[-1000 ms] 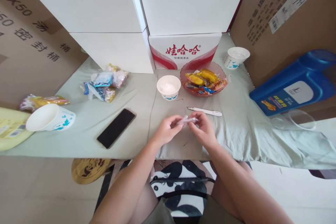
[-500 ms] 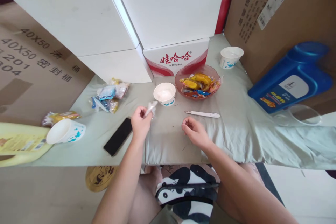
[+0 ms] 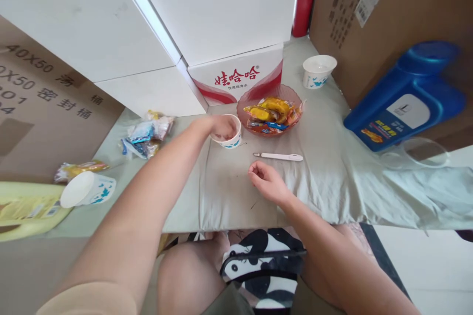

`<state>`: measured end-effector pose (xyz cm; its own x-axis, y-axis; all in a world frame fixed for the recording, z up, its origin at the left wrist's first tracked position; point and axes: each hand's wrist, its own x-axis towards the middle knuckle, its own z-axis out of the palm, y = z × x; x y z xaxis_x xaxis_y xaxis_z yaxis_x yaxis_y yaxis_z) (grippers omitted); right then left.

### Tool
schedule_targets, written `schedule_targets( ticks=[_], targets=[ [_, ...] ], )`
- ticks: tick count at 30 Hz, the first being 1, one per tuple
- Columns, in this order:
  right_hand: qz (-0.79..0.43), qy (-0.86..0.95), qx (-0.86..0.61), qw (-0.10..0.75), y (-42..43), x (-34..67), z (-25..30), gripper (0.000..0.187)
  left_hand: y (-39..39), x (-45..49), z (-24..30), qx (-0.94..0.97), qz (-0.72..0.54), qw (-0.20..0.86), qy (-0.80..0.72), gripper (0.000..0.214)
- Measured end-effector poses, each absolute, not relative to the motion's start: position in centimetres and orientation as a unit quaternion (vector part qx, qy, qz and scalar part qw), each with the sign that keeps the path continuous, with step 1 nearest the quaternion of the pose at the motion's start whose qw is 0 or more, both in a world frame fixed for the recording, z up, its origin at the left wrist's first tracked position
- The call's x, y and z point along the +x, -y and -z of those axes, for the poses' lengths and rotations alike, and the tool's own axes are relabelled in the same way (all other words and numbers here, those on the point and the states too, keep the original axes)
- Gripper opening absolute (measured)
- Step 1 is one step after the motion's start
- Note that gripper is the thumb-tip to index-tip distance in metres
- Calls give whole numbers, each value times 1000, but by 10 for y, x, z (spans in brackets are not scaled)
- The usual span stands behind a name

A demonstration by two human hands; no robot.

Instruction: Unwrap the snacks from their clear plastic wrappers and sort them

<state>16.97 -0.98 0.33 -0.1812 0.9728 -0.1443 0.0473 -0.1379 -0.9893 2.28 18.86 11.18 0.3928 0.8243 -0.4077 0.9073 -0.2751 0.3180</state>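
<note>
My left hand reaches down into the white paper cup with blue leaf prints, in the middle of the cloth. Its fingertips and anything in them are hidden inside the cup. My right hand rests on the cloth with its fingers loosely curled and nothing visible in them. Just beyond it lies a slim white-handled knife, its tip to the left. A pink glass bowl of wrapped snacks stands to the right of the cup.
Wrapped snacks lie at the left. A tipped paper cup touches a yellow jug. Another paper cup stands at the back right, near a blue bottle and a clear plastic cup. A printed carton stands behind.
My left hand has moved from beside the cup, where it held a crumpled clear wrapper, into the cup. My forearm now covers the black phone. The right hand stays curled; the view has shifted slightly.
</note>
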Motion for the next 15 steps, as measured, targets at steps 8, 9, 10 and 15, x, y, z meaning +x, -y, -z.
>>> schedule_targets(
  ticks=[8, 9, 10, 15],
  targets=[
    [-527, 556, -512, 390, 18, 172, -2, 17, -166, -121, -128, 641, -183, 33, -744, 15],
    [-517, 564, -516, 384, 20, 172, -2, 17, -157, -146, -125, 620, -183, 13, -763, 12],
    [-507, 573, -521, 378, 21, 171, -2, 18, -148, -171, -121, 603, -185, -2, -776, 10],
    [-474, 605, -532, 357, 25, 166, -2, 18, -121, -261, -98, 551, -202, 37, -809, 31]
  ],
)
